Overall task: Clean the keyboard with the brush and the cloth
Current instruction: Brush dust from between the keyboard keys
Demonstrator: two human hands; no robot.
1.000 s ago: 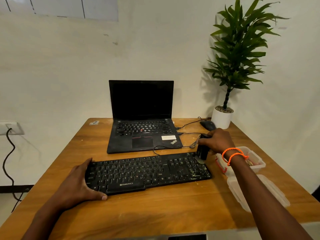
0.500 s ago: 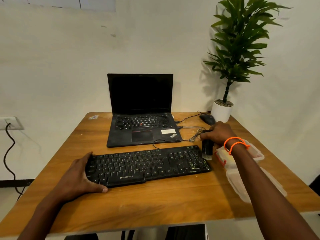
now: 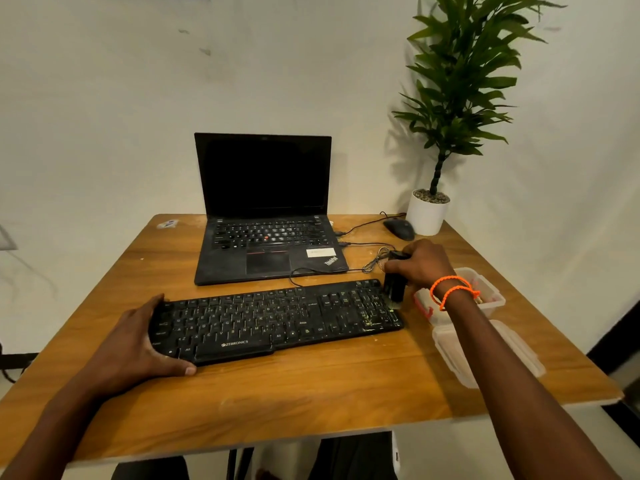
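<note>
Right hand (image 3: 422,263) in curled grip round brush (image 3: 393,287), bristles on keyboard (image 3: 273,320).

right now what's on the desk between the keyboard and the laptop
In the head view, only a thin black cable crosses bare wood between the keyboard and the laptop.
</note>
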